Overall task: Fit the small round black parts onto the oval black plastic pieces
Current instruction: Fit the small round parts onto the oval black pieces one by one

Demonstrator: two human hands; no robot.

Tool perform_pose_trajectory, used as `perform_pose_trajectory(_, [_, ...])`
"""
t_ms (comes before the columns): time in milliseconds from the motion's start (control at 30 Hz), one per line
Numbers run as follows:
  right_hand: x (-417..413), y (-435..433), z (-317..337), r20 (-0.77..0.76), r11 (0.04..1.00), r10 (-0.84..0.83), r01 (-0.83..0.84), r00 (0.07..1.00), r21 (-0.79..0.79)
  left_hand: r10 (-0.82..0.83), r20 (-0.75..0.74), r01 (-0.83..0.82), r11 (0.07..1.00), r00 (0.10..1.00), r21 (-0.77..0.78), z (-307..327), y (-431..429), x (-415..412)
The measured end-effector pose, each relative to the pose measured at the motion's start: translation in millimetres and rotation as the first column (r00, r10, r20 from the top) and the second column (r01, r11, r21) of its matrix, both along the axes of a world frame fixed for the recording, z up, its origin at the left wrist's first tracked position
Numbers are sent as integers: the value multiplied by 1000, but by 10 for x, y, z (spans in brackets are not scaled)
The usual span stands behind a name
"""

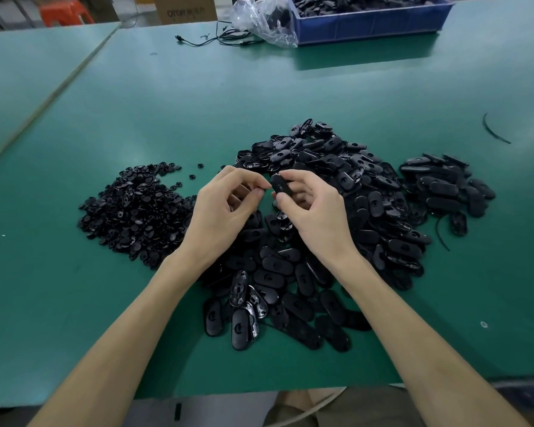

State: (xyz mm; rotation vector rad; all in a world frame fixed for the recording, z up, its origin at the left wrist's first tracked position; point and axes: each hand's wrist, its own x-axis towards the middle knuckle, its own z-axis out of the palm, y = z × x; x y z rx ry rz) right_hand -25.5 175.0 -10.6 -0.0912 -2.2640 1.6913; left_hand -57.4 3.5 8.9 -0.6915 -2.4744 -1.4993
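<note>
My right hand (312, 211) pinches one oval black piece (280, 184) upright between thumb and fingers, above the big heap of oval pieces (336, 217). My left hand (225, 204) is close beside it, its curled fingertips meeting at the oval's left edge; whatever small part they pinch is hidden. A pile of small round black parts (136, 211) lies on the green table to the left. A smaller, separate group of oval pieces (447, 186) lies to the right.
A blue bin (373, 23) full of black parts stands at the back right, with a clear plastic bag (265, 20) and black cables (216, 38) beside it. A black tie (490, 131) lies far right. The table's front edge is near my body.
</note>
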Motion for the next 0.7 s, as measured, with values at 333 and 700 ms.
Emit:
perform_pose_trajectory(333, [4, 11, 22, 1, 999, 33, -33, 999, 35, 13, 30, -13, 1000, 999, 24, -18, 1, -15])
perform_pose_trajectory(700, [-6, 12, 5, -8, 999, 36, -36, 999, 20, 1, -14, -1, 1000, 1000, 0, -29, 0, -7])
